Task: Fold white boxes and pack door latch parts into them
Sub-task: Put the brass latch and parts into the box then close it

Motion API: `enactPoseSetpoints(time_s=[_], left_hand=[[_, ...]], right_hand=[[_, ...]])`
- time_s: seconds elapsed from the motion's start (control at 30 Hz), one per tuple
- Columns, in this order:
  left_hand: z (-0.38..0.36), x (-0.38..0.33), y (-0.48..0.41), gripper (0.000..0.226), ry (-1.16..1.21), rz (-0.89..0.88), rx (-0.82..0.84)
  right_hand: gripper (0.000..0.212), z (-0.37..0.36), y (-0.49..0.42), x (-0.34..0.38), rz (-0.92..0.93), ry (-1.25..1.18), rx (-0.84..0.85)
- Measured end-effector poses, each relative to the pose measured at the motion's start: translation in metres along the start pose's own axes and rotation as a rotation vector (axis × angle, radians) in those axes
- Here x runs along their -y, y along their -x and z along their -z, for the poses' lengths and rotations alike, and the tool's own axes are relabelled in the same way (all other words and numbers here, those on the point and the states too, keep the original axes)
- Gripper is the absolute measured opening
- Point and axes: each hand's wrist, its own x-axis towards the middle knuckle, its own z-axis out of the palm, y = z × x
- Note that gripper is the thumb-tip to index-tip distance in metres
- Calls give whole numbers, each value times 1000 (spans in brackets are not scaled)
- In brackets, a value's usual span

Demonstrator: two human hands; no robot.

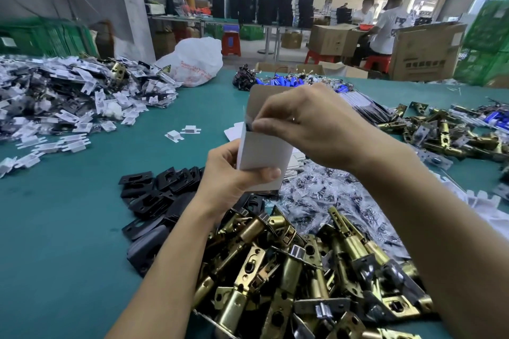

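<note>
A white box (264, 150) stands upright in mid-air above the green table (68, 215), its top flap open and showing a brown inside. My left hand (234, 173) grips its lower part, thumb across the front. My right hand (300, 126) is at the box's mouth, fingertips pinching a small dark part at the opening. A heap of brass door latches (289, 270) lies right below, black strike plates (157, 192) to its left, and small clear bags of screws (325, 195) to its right.
A big pile of packed white boxes and parts (68, 96) fills the far left. More brass latches (454, 132) lie at right, blue parts (283, 81) behind the box, a white plastic bag (195, 60) beyond. Two people sit at cardboard cartons (424, 49) in the back.
</note>
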Motion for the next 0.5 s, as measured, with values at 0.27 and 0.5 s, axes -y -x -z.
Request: enactPoseSetpoints(time_s=[0.27,0.5], left_hand=[[-1,-1,0,35,-6,-17,-5],[-3,-3,1,42,18,21,28]], right_hand=[[29,-4,11,7,17,121,148],[28,-7,15,-11,-9,83,56]])
